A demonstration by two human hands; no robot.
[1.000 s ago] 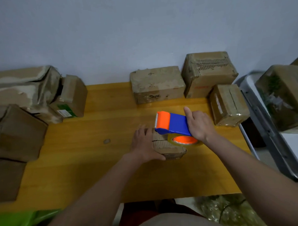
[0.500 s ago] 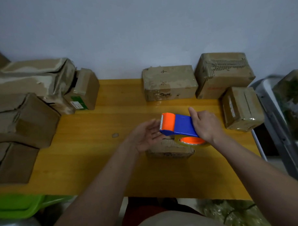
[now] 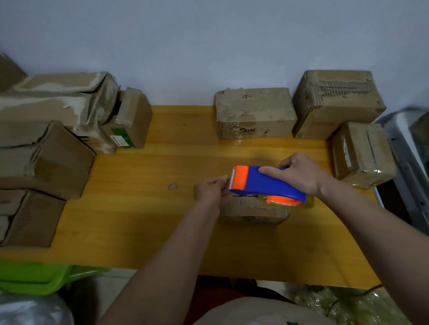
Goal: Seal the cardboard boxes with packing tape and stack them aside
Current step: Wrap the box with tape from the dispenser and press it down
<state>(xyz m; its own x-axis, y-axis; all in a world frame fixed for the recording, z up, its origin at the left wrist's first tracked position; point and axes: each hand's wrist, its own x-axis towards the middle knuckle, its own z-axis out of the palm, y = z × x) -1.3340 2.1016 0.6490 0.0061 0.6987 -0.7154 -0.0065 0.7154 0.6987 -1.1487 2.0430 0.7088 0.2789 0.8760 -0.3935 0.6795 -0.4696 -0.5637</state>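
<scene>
While half hidden under the tape dispenser (image 3: 263, 183) and both hands, lies flat on the yellow wooden counter (image 3: 142, 213): small cardboard box (image 3: 253, 210), worn and creased. Right hand (image 3: 300, 175) wrapped around the blue plastic dispenser body, grip closed on it. Left hand (image 3: 210, 190) pinching at the orange toothed end; tape itself hard to make out there. More taped boxes (image 3: 255, 112) at the wall.
</scene>
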